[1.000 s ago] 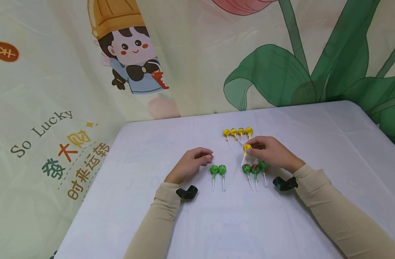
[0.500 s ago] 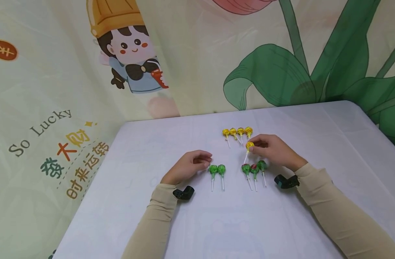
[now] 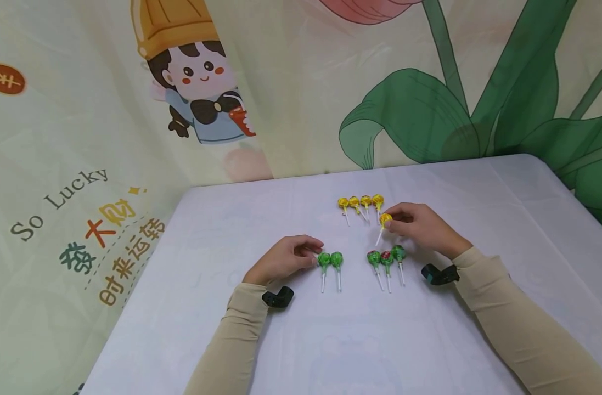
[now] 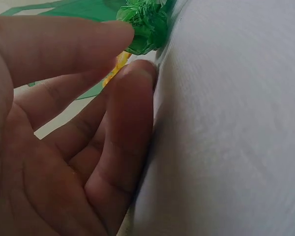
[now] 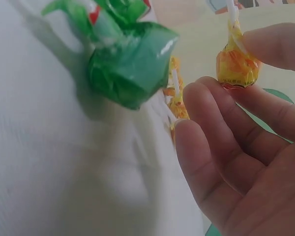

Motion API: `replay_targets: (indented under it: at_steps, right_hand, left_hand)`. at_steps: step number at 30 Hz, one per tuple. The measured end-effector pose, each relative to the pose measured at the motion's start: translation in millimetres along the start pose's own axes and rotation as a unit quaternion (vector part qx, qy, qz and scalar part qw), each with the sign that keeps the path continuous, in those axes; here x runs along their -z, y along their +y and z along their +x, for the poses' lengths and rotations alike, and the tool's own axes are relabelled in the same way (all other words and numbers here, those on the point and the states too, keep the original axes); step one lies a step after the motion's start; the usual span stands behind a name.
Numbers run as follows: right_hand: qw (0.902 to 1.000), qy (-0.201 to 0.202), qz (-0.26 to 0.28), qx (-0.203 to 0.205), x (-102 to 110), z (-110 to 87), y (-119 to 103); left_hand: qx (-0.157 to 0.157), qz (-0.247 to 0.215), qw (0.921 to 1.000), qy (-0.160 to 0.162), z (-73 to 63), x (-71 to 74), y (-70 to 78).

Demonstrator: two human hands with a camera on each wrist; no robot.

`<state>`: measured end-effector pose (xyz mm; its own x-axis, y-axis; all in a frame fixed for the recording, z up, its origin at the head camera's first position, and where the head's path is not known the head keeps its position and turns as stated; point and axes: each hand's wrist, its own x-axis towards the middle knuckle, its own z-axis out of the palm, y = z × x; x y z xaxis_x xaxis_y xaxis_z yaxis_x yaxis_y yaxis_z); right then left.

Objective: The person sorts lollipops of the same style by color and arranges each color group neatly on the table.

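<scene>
My right hand pinches a yellow-wrapped lollipop between thumb and fingertips, its white stick slanting down toward me. In the right wrist view this lollipop appears held off the table, the other fingers loosely bent below it. Just under that hand lie three green lollipops, some with red on the wrapper. My left hand rests on its side on the table, fingers relaxed, beside a pair of green lollipops. Its thumb tip is right at the nearer green wrapper in the left wrist view.
Several yellow lollipops stand in a row farther back, sticks toward me. A white cloth covers the table. Behind its far edge hangs a printed curtain. Each wrist carries a small black camera.
My right hand has drawn the yellow lollipop slightly right and up, away from the green ones. The left hand has come down closer to the left green pair.
</scene>
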<state>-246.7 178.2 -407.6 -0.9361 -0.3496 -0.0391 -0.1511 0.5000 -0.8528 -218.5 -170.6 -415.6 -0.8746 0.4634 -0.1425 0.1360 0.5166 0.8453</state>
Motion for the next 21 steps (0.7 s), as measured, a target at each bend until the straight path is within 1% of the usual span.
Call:
replay_targets:
  at_steps: [2,6,14,17,21]
  right_hand:
    - [1.0000,0.001,-0.001,-0.004,1,-0.4,1]
    - [0.9999,0.002,0.008,-0.010,3,-1.0,2]
    - [0.9986,-0.001,0.046,-0.026,8,-0.6,9]
    - [0.9984,0.001,0.051,-0.026,9,1.3,12]
    - [0.9985,0.005,0.047,-0.028,10,3.6,16]
  left_hand:
    - [0.006,0.001,1.0000,0.002,0.2,-0.3,-1.1]
    - [0.008,-0.009,0.9999,0.001,0.6,-1.2,-3.0]
    - [0.013,-0.033,0.9993,-0.005,2.4,-2.0,-9.1]
    - [0.013,-0.034,0.9993,-0.007,1.9,-0.8,-10.0]
    - [0.006,-0.023,0.9997,-0.007,2.7,-0.1,-8.6]
